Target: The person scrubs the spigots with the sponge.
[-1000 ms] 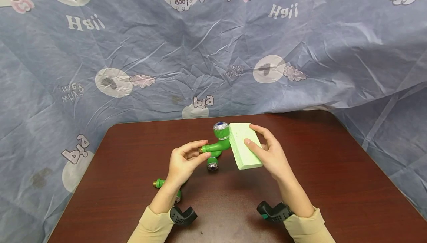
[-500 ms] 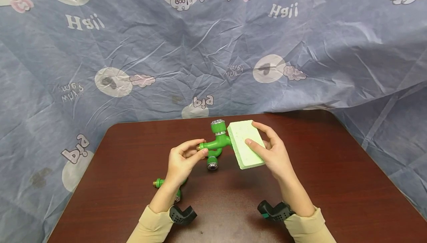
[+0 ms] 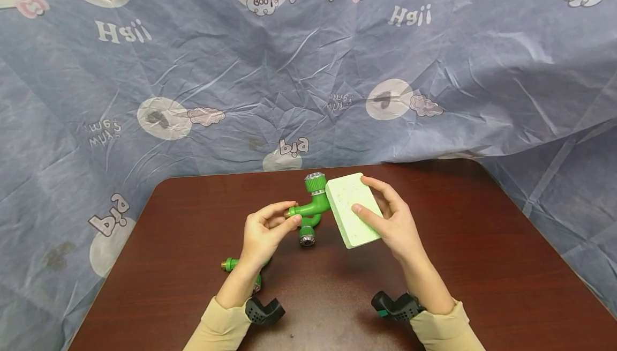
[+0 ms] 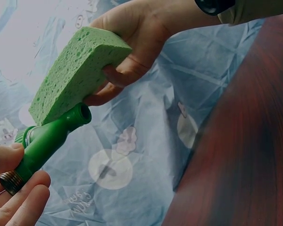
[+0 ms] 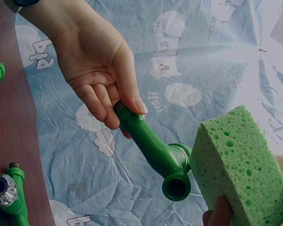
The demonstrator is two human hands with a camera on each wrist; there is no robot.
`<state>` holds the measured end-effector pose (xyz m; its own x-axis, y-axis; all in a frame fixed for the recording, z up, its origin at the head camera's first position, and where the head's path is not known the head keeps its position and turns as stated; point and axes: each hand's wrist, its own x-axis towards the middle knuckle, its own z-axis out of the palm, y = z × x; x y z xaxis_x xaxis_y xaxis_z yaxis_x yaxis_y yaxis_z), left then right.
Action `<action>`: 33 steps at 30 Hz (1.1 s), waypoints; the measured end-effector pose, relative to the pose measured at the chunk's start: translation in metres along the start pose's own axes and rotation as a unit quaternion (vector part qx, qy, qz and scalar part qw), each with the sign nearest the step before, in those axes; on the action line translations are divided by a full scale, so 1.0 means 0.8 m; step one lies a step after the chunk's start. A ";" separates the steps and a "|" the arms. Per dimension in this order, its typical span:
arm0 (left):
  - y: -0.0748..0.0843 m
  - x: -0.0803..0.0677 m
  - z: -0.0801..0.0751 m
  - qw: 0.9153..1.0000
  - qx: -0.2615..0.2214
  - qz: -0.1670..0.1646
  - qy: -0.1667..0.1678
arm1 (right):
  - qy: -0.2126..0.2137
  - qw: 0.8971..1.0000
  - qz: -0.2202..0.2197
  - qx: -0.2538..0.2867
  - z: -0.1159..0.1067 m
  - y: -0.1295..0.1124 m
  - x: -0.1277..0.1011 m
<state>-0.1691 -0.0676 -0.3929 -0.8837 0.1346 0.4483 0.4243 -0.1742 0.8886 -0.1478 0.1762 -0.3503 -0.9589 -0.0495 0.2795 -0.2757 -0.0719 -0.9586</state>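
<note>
Between the fingers and thumb of my left hand [image 3: 262,233] is the brass threaded end of a green faucet [image 3: 310,209], held above the table. Its ribbed knob with a silver cap points up in the head view; the open spout shows in the right wrist view, on the faucet [image 5: 153,146]. My right hand [image 3: 392,219] grips a pale green sponge [image 3: 352,209], thumb on the near face. The sponge [image 4: 78,70] lies against the faucet's knob side. Its contact face is partly hidden.
A second green faucet [image 3: 307,233] rests on the brown table [image 3: 458,233] behind the held one. Another green faucet [image 3: 231,264] lies at the left, partly hidden by the left forearm. A patterned blue-grey cloth [image 3: 241,83] hangs behind the table.
The faucet has turned in my left hand's grip, so its knob cap faces further upward and away. The sponge moved slightly right, then back left along the faucet, tilting a little.
</note>
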 end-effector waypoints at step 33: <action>-0.001 -0.001 0.008 1.000 -0.023 -0.009 0.008 | -0.006 0.994 -0.100 -0.052 0.011 0.004 -0.003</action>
<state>-0.1672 -0.0617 -0.3934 -0.8942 0.1227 0.4306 0.3993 -0.2164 0.8909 -0.1456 0.1674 -0.3533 -0.8834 -0.0571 0.4652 -0.4669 0.0220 -0.8840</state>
